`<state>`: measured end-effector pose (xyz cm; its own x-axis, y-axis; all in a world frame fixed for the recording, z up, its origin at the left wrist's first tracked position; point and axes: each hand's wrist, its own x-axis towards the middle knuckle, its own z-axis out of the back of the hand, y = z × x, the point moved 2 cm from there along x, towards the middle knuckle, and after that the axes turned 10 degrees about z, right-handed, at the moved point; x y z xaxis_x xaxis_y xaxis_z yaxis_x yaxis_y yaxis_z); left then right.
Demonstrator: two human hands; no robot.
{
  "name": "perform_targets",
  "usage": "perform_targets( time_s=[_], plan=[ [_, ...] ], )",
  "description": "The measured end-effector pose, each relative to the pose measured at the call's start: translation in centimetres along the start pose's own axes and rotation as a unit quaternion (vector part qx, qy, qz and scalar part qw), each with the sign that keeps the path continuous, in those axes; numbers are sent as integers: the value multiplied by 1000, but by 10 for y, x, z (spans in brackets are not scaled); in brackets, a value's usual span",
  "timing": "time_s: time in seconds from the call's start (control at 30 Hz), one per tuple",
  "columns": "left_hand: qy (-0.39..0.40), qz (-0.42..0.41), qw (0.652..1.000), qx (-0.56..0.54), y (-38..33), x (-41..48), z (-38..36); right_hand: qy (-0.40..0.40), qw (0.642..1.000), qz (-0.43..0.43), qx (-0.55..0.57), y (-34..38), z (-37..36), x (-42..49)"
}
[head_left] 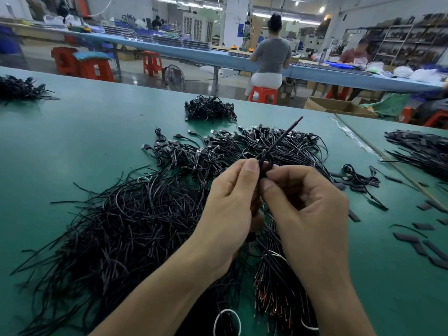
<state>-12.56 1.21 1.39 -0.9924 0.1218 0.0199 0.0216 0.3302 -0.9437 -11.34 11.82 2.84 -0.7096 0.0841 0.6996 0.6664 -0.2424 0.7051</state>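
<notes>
Left hand (232, 202) and right hand (308, 202) both held a pinching grip on one black cable (278, 141), coiled at the fingertips, its free end slanting up. Held above the loose cable pile (126, 214) on the green desk (72, 132).

Factory assembly hall, long green worktables (101, 122), heaped black cables (116, 229), red stools (263, 94), stocked shelving (409, 42)

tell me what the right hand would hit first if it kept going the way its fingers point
The right hand points up and left, so it would likely meet the left hand at once; only the black cable both pinch lies between them.
</notes>
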Motion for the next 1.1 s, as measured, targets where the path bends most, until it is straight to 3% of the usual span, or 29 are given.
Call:
perform_targets(
  time_s=[0.43,0.53,0.67,0.8,0.93,1.1],
  plan=[
    [-1,-33,999,37,0,-1,-3,5,999,-34,-19,3,2,0],
    [-6,-73,995,73,0,-1,-2,18,999,-50,-4,1,3,1],
    [-37,-196,953,230,-1,1,0,25,989,-109,99,-1,4,2],
    [-62,-256,923,282,-3,4,6,8,956,-181,232,-2,5,4],
    [-103,-331,851,395,-10,6,18,-10,920,-219,326,-3,9,5],
    [-62,-355,858,367,-9,2,15,-19,909,-230,347,-4,9,5]
  ],
)
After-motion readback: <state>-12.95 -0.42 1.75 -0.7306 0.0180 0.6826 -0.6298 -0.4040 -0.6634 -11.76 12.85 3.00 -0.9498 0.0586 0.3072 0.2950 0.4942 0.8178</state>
